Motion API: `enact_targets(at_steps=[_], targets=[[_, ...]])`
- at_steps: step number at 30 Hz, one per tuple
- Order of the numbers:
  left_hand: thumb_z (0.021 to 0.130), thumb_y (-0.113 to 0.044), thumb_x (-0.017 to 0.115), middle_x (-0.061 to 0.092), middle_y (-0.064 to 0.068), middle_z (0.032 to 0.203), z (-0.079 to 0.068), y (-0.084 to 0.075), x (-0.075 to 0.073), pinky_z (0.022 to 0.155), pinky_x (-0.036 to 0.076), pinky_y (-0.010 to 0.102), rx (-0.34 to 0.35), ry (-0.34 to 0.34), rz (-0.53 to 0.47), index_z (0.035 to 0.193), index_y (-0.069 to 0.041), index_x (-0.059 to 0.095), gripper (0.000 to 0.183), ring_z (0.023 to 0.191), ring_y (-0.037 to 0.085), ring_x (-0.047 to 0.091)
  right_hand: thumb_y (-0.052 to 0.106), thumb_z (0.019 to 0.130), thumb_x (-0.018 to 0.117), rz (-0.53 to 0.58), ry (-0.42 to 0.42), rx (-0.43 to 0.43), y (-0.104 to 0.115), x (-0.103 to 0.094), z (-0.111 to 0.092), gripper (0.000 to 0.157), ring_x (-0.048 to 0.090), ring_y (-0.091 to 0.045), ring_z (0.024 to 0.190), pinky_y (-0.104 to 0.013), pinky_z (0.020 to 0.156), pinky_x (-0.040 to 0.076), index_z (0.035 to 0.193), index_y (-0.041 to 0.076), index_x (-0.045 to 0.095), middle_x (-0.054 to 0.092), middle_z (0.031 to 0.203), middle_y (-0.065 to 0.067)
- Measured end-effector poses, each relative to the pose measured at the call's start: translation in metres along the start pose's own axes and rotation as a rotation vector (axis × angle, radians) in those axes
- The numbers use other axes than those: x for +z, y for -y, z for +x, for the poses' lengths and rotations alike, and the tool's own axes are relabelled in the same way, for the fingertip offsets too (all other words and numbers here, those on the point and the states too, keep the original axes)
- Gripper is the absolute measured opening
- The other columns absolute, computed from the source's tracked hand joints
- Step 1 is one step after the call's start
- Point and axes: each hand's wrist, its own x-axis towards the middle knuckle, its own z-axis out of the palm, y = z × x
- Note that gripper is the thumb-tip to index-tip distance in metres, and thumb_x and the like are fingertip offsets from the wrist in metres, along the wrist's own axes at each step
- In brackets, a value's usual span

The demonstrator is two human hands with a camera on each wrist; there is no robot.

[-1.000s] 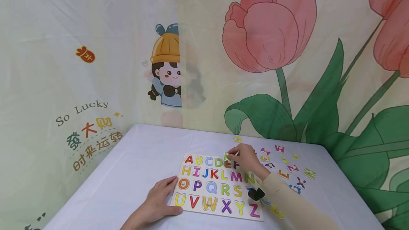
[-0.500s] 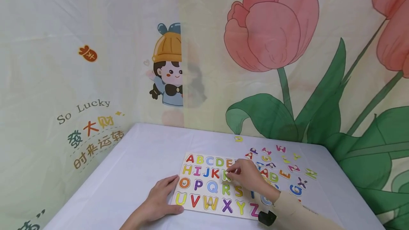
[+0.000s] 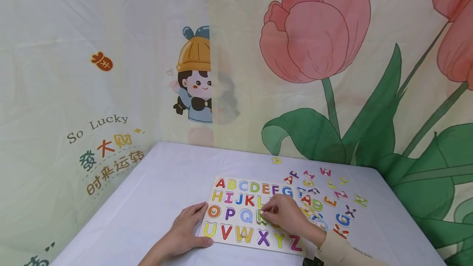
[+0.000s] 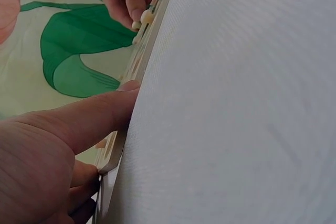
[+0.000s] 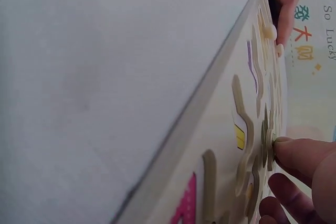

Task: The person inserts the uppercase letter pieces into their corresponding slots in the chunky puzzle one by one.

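A wooden alphabet puzzle board [image 3: 230,177] with rows of colored letter slots lies on the table. My right hand [image 3: 286,214] pinches the knob of a green letter R piece [image 3: 261,218], which sits over the R slot in the third row. The right wrist view shows the thumb and the piece's edge close against the board. My left hand [image 3: 184,227] holds the board's front left corner, thumb on the front edge and fingers along the left side. An O piece [image 3: 214,212] and a W piece [image 3: 244,235] with knobs sit in their slots.
Loose letter pieces lie scattered right of the board, among them a red K [image 3: 340,231], a blue G [image 3: 342,219], a purple X [image 3: 350,212] and a pink W [image 3: 325,172]. A yellow piece [image 3: 276,160] lies near the back edge. Printed cloth [image 3: 236,134] hangs behind the white table.
My right hand has brought the green R piece from the board's top row toward me, past the L slot, down to the R slot. The left hand has stayed at the corner.
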Motion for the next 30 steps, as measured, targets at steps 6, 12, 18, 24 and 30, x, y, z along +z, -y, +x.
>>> enact_targets(at_steps=[6,12,18,24,30], targets=[[0.073,-0.048,0.094,0.04,0.011,0.167,-0.001,-0.001,-0.001,0.122,0.026,0.068,-0.004,0.0,-0.009,0.16,-0.003,0.045,0.109,0.154,0.04,0.031,0.028,0.092,0.085,-0.009,-0.009,0.003,-0.002,0.005,-0.002,0.006,0.052,-0.006,0.071,-0.023,0.062,0.042,0.097,0.025,0.087,0.059,0.081,0.014],[0.074,-0.048,0.094,0.041,0.01,0.166,0.0,-0.003,-0.001,0.121,0.027,0.067,-0.019,0.01,-0.006,0.161,-0.004,0.045,0.109,0.153,0.039,0.032,0.028,0.092,0.085,0.003,-0.01,-0.005,-0.003,0.008,-0.003,0.007,0.053,-0.005,0.07,-0.022,0.061,0.044,0.098,0.024,0.086,0.059,0.082,0.014],[0.074,-0.049,0.093,0.04,0.01,0.167,0.001,-0.003,-0.002,0.122,0.027,0.067,-0.021,0.016,0.001,0.161,-0.005,0.045,0.109,0.153,0.039,0.032,0.029,0.092,0.086,-0.019,-0.017,-0.01,-0.004,0.009,-0.003,0.008,0.052,-0.005,0.07,-0.022,0.061,0.043,0.098,0.024,0.087,0.057,0.081,0.013],[0.074,-0.05,0.093,0.04,0.01,0.167,0.001,-0.001,-0.001,0.122,0.027,0.067,-0.018,0.02,0.008,0.161,-0.004,0.044,0.11,0.153,0.039,0.032,0.029,0.092,0.086,-0.011,-0.002,-0.021,-0.002,0.007,-0.003,0.01,0.052,-0.005,0.071,-0.022,0.061,0.044,0.099,0.023,0.086,0.057,0.082,0.013],[0.074,-0.047,0.093,0.041,0.011,0.166,0.0,-0.001,-0.001,0.121,0.027,0.068,0.002,0.009,-0.007,0.161,-0.003,0.045,0.109,0.153,0.039,0.032,0.025,0.093,0.085,0.013,-0.007,-0.039,-0.009,-0.012,0.004,0.013,0.054,-0.006,0.075,-0.022,0.06,0.047,0.105,0.02,0.085,0.063,0.086,0.014]])
